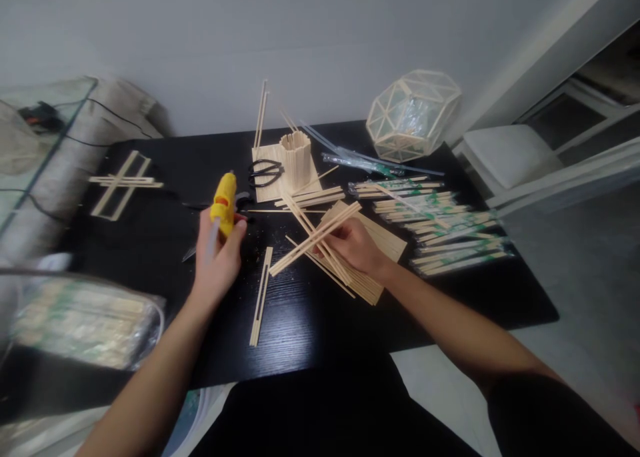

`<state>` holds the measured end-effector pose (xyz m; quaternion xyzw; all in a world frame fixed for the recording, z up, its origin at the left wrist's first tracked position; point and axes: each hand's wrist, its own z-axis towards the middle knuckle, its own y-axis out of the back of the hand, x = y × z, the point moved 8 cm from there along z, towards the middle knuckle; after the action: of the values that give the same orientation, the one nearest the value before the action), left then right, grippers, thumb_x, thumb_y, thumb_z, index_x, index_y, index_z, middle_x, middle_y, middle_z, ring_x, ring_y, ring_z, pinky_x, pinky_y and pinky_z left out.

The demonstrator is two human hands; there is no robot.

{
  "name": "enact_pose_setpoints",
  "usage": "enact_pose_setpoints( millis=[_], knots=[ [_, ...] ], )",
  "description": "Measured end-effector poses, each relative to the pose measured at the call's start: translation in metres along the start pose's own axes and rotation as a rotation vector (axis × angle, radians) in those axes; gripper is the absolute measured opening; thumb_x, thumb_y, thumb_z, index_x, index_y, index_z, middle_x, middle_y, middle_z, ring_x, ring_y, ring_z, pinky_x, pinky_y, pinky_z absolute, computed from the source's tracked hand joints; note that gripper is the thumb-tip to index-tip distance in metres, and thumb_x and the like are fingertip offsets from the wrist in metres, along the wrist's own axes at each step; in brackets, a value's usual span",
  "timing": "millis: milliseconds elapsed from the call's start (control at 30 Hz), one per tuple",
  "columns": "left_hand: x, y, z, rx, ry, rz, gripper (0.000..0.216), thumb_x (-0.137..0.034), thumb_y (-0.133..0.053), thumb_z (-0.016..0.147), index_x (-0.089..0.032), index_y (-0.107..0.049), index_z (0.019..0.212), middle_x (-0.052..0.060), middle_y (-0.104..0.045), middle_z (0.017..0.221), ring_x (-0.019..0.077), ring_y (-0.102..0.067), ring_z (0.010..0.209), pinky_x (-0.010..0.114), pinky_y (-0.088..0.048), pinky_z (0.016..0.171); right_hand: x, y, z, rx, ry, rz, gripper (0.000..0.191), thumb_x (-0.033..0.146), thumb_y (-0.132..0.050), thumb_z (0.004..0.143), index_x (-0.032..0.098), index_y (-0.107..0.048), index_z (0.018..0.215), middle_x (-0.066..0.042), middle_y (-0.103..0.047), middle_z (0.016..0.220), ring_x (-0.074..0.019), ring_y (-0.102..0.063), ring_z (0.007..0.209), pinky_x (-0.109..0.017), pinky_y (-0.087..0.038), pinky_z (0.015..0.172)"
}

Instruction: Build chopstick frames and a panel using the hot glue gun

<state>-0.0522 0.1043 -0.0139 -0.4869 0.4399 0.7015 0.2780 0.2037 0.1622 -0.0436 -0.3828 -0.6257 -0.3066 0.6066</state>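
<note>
My left hand (216,260) is closed around a yellow glue gun (225,200), its nozzle pointing away from me and a pale glue stick out of its back. On the right, my right hand (354,245) grips a crossed frame of wooden sticks (314,235), holding it above a flat panel of sticks (384,237). A narrow bundle of sticks (261,297) lies between my hands on the black table (165,257). Behind the glue gun, black-handled scissors (265,172) rest on a wooden board (265,191). My right fingertips are partly hidden by the sticks.
A stick-built cup (296,160) stands on the board. Plastic-wrapped chopsticks (440,223) cover the right side, with a geometric stick frame (415,115) behind them. Another crossed frame (123,185) lies far left. A bagged pack of sticks (85,320) sits near left.
</note>
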Motion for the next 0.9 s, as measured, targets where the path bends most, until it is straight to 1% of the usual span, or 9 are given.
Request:
enact_pose_setpoints(
  millis=[33,100,200,300,400,467,633,767,900],
  knots=[
    [0.000,0.007,0.004,-0.029,-0.026,0.116,0.038,-0.039,-0.072,0.091,-0.024,-0.062,0.125,0.005,-0.071,0.108,0.0219,-0.065,0.090,0.034,-0.054,0.079,0.000,0.000,0.000,-0.002,0.000,0.000,0.048,0.064,-0.086,0.080,0.017,-0.079,0.078,-0.003,-0.073,0.066,-0.0144,-0.065,0.060,-0.027,-0.053,0.056],
    [0.002,0.017,0.012,-0.056,-0.036,0.305,0.047,-0.040,-0.071,0.091,-0.025,-0.059,0.135,0.008,-0.071,0.115,0.0276,-0.068,0.095,0.041,-0.055,0.084,0.000,0.001,0.000,-0.010,-0.003,-0.004,0.047,0.063,-0.086,0.081,0.017,-0.078,0.075,-0.003,-0.071,0.064,-0.0140,-0.065,0.058,-0.028,-0.053,0.056],
    [0.001,0.026,0.022,-0.070,-0.123,0.492,0.045,-0.035,-0.069,0.090,-0.023,-0.061,0.132,0.015,-0.069,0.124,0.0379,-0.066,0.110,0.052,-0.053,0.096,0.000,0.000,0.000,-0.006,-0.003,0.002,0.046,0.061,-0.086,0.082,0.016,-0.077,0.074,-0.003,-0.071,0.065,-0.0136,-0.064,0.059,-0.028,-0.052,0.058],
    [0.006,0.027,0.027,-0.033,-0.199,0.606,0.041,-0.029,-0.069,0.087,-0.023,-0.064,0.127,0.018,-0.068,0.118,0.0422,-0.064,0.110,0.058,-0.049,0.098,0.000,-0.001,0.000,0.018,0.002,0.017,0.044,0.058,-0.085,0.083,0.015,-0.079,0.077,-0.004,-0.072,0.066,-0.0131,-0.064,0.060,-0.027,-0.052,0.059],
    [0.011,0.025,0.029,0.000,-0.265,0.637,0.037,-0.024,-0.069,0.085,-0.024,-0.067,0.121,0.016,-0.069,0.109,0.0405,-0.064,0.101,0.058,-0.048,0.096,-0.002,0.000,0.000,0.015,0.001,0.012,0.044,0.059,-0.085,0.083,0.016,-0.079,0.078,-0.003,-0.073,0.067,-0.0137,-0.066,0.061,-0.027,-0.053,0.059],
    [0.012,0.024,0.029,0.008,-0.299,0.629,0.035,-0.024,-0.070,0.085,-0.025,-0.067,0.120,0.015,-0.069,0.108,0.0388,-0.063,0.099,0.057,-0.047,0.095,-0.003,0.001,-0.001,0.006,-0.002,0.002,0.044,0.059,-0.086,0.083,0.016,-0.079,0.079,-0.003,-0.074,0.068,-0.0144,-0.068,0.062,-0.027,-0.053,0.059],
    [0.016,0.021,0.031,0.029,-0.272,0.699,0.035,-0.031,-0.068,0.090,-0.022,-0.068,0.124,0.020,-0.067,0.111,0.0419,-0.062,0.101,0.057,-0.045,0.094,0.000,0.001,-0.001,0.009,0.019,-0.041,0.046,0.061,-0.083,0.086,0.016,-0.077,0.076,-0.002,-0.070,0.064,-0.0140,-0.065,0.060,-0.028,-0.053,0.059],
    [0.014,0.022,0.029,0.033,-0.240,0.701,0.041,-0.032,-0.072,0.086,-0.023,-0.067,0.125,0.021,-0.064,0.114,0.0459,-0.059,0.107,0.061,-0.042,0.096,0.003,-0.001,-0.002,0.010,0.008,-0.015,0.049,0.063,-0.087,0.080,0.015,-0.078,0.076,-0.003,-0.072,0.065,-0.0141,-0.065,0.058,-0.028,-0.053,0.059],
    [-0.001,0.021,0.020,0.047,-0.187,0.720,0.057,-0.027,-0.075,0.079,-0.024,-0.063,0.134,0.024,-0.056,0.132,0.0535,-0.049,0.124,0.071,-0.033,0.102,0.005,-0.002,-0.002,0.002,0.000,-0.001,0.048,0.062,-0.089,0.077,0.015,-0.079,0.076,-0.002,-0.072,0.063,-0.0133,-0.064,0.057,-0.026,-0.051,0.056]
  ],
)
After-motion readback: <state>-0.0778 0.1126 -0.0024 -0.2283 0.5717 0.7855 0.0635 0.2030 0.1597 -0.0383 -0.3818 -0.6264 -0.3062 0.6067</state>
